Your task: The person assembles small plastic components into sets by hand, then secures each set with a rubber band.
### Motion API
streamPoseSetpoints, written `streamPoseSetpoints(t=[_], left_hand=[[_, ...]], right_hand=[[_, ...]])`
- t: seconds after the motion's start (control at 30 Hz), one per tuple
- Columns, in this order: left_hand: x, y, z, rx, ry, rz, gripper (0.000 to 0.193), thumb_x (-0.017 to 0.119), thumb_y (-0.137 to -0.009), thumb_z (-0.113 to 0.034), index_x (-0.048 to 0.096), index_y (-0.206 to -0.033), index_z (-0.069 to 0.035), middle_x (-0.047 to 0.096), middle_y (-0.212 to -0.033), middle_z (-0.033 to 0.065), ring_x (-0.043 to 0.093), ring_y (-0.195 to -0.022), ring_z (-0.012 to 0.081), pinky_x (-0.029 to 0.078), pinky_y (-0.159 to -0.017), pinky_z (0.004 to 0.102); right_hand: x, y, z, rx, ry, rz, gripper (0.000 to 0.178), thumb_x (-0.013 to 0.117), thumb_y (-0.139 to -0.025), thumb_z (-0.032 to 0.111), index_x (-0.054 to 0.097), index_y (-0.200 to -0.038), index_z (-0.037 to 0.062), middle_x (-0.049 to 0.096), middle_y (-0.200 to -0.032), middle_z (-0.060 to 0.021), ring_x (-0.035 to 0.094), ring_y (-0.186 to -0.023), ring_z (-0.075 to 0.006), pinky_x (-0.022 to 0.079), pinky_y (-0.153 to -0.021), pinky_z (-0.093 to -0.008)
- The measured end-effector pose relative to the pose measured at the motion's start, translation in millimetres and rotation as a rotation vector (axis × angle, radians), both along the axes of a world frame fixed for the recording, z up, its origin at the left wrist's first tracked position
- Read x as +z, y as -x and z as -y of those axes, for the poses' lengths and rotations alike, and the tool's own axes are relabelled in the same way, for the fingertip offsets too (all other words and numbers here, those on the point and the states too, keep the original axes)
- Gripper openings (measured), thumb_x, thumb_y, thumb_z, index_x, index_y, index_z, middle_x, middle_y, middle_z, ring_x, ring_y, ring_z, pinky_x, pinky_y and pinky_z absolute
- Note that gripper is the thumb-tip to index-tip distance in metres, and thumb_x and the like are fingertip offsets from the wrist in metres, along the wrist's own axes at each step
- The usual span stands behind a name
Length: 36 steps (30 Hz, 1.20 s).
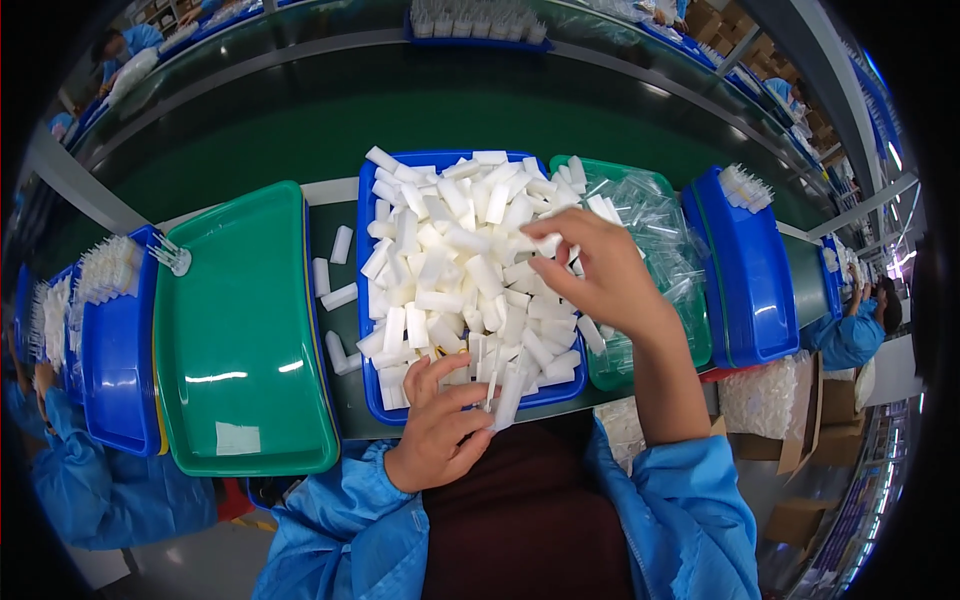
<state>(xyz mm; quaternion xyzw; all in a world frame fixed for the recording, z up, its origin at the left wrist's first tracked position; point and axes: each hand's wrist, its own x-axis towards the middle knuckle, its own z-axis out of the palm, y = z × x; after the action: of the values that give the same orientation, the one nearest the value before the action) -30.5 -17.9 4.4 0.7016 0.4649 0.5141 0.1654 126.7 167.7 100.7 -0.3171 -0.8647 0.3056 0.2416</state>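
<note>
Near my body, my left hand [445,425] is closed, its fingers curled around a small pale piece with a thin white prong. A translucent white tube-like piece [508,398] stands upright at its fingertips; whether it belongs to the same piece I cannot tell. My right hand [605,268] hangs over the right side of a heaped pile of short white foam-like blocks [465,240]. Its thumb and fingers are apart, with nothing visible between them. The pile fills a blue tray [372,400] in front of me.
To the left lies a green tray [240,340] holding a small white pronged piece [172,257]. Clear plastic sleeves [640,215] fill another green tray [650,372] at the right. Blue trays [745,290] are stacked beyond it. Loose white blocks [342,245] lie between trays. Co-workers sit on both sides.
</note>
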Motion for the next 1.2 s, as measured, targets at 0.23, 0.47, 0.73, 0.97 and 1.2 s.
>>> streamPoseSetpoints(t=[0.23, 0.47, 0.73, 0.97, 1.2], left_hand=[[-4.7, -0.7, 2.9, -0.004, -0.013, 0.022, 0.027, 0.073, -0.066, -0.006, 0.063, -0.088, -0.015, 0.06, -0.098, 0.0007, 0.049, -0.115, 0.0349, 0.018, -0.101, 0.0536], [-5.3, -0.4, 4.1, 0.001, -0.013, 0.019, 0.027, 0.074, -0.066, -0.007, 0.065, -0.089, -0.015, 0.06, -0.094, -0.0004, 0.049, -0.114, 0.0329, 0.018, -0.102, 0.0519], [-0.8, -3.5, 4.8, 0.026, -0.028, -0.042, 0.029, 0.075, -0.063, -0.005, 0.065, -0.087, -0.016, 0.062, -0.091, -0.0002, 0.051, -0.112, 0.036, 0.018, -0.105, 0.0533], [-1.2, -3.2, 6.6, 0.055, -0.036, -0.066, 0.028, 0.075, -0.065, -0.008, 0.069, -0.09, -0.02, 0.061, -0.094, -0.0031, 0.049, -0.115, 0.0309, 0.016, -0.105, 0.0498], [1.7, -6.7, 7.8, 0.093, -0.049, -0.18, 0.028, 0.074, -0.066, -0.01, 0.072, -0.089, -0.025, 0.062, -0.095, -0.0073, 0.047, -0.114, 0.0309, 0.015, -0.105, 0.0506]], right_hand=[[-27.0, 22.4, -51.8, 0.015, -0.367, 0.313, 0.025, 0.063, -0.072, 0.002, 0.065, -0.096, 0.0078, 0.058, -0.104, -0.0086, 0.057, -0.098, -0.0258, 0.048, -0.083, -0.0359], [-29.1, 23.6, -61.4, 0.178, -0.536, 0.362, 0.022, 0.067, -0.072, 0.007, 0.066, -0.093, 0.011, 0.061, -0.099, -0.0039, 0.055, -0.1, -0.0231, 0.044, -0.088, -0.0363], [-31.2, 25.2, -69.8, 0.213, -0.543, 0.387, 0.023, 0.067, -0.073, 0.007, 0.064, -0.096, 0.0089, 0.059, -0.095, -0.0072, 0.057, -0.093, -0.0263, 0.047, -0.079, -0.0372], [-24.8, 17.0, -42.2, 0.073, -0.273, 0.027, 0.028, 0.059, -0.074, 0.001, 0.067, -0.1, 0.0051, 0.056, -0.089, -0.0063, 0.057, -0.071, -0.0187, 0.046, -0.058, -0.0264], [-5.9, 1.7, 12.0, 0.019, 0.011, -0.103, 0.037, 0.049, -0.073, -0.006, 0.064, -0.105, 0.0034, 0.055, -0.085, -0.0028, 0.053, -0.073, -0.008, 0.041, -0.058, -0.0189]])
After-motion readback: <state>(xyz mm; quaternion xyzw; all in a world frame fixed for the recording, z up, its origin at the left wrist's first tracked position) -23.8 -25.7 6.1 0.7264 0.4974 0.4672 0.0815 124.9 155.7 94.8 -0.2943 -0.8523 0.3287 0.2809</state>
